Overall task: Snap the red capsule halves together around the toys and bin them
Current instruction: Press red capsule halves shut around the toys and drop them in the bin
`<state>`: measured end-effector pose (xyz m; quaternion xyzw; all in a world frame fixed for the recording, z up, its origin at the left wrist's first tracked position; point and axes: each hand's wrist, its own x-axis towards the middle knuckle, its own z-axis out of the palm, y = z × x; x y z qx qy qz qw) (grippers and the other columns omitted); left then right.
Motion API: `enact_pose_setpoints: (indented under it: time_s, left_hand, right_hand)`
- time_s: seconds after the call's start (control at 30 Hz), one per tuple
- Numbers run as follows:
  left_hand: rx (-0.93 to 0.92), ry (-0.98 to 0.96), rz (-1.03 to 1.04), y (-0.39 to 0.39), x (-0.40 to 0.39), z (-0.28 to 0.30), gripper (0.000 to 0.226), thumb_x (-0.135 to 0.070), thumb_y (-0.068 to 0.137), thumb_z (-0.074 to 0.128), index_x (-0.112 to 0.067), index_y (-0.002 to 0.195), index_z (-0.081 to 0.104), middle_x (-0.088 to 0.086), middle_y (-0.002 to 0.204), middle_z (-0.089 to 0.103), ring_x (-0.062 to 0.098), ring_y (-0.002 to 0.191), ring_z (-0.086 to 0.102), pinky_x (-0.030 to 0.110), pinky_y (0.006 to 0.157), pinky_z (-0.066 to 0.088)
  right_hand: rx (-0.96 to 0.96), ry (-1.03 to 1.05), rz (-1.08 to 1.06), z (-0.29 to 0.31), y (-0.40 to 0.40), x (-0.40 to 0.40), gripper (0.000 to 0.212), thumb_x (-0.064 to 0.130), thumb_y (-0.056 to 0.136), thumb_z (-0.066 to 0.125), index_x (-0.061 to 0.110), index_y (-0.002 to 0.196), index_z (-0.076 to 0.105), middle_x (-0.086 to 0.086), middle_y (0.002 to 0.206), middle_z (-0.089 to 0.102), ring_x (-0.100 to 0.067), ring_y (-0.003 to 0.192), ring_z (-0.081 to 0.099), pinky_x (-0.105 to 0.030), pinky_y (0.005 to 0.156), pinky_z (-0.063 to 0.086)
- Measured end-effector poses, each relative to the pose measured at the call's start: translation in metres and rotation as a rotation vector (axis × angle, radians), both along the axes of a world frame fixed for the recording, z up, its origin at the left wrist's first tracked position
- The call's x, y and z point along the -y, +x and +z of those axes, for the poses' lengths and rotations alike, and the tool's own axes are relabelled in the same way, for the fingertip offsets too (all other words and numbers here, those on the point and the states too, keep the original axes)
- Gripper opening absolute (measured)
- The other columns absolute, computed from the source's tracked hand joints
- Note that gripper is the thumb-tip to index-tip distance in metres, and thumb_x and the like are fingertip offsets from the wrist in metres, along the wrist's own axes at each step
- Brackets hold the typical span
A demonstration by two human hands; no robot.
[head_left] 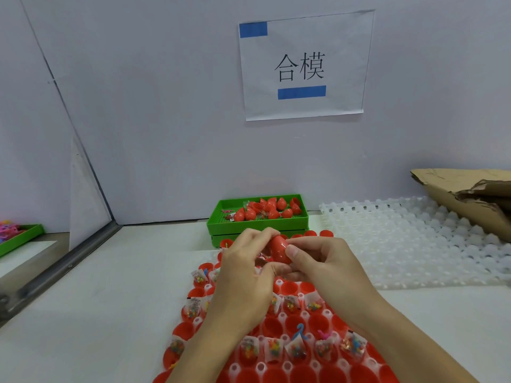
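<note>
Both hands meet above the far end of a white grid tray (282,366) filled with red capsule halves, many holding small bagged toys (297,348). My left hand (246,269) and my right hand (320,261) together grip one red capsule (279,248), fingers curled round it, the right thumb pressing its side. A bit of clear toy bag shows beneath the capsule. Behind the hands stands a green bin (258,226) with several closed red capsules (273,210) and a few loose toys.
An unfilled white grid tray (414,239) lies to the right, with torn cardboard (470,197) over its far corner. A second green tray (19,237) with pink toys sits far left behind a metal rail. A paper sign hangs on the wall.
</note>
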<state>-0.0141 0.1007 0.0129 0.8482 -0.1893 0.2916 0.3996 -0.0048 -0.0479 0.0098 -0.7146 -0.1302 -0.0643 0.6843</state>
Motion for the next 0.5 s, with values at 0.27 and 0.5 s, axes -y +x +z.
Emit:
enact_pose_setpoints:
  time_s: [0.27,0.5]
  left_hand:
    - [0.01,0.109,0.02,-0.001,0.001,-0.004,0.049,-0.007,0.085,0.075,-0.019,0.13,0.063,-0.018,0.102,0.054,0.003,0.095,0.061,0.011,0.087,0.051]
    - [0.008,0.062,0.042,-0.005,0.001,0.002,0.071,-0.03,0.079,0.08,-0.032,0.143,0.048,-0.019,0.106,0.057,0.0,0.099,0.055,0.011,0.085,0.049]
  right_hand:
    - [0.095,-0.201,0.002,0.003,-0.006,-0.003,0.018,0.018,0.089,0.074,0.036,0.094,0.075,0.016,0.084,0.076,-0.003,0.082,0.073,-0.022,0.078,0.059]
    - [-0.052,0.005,-0.089,0.015,0.0,0.011,0.022,0.027,0.09,0.071,0.02,0.11,0.066,0.002,0.091,0.078,-0.013,0.084,0.076,-0.029,0.075,0.061]
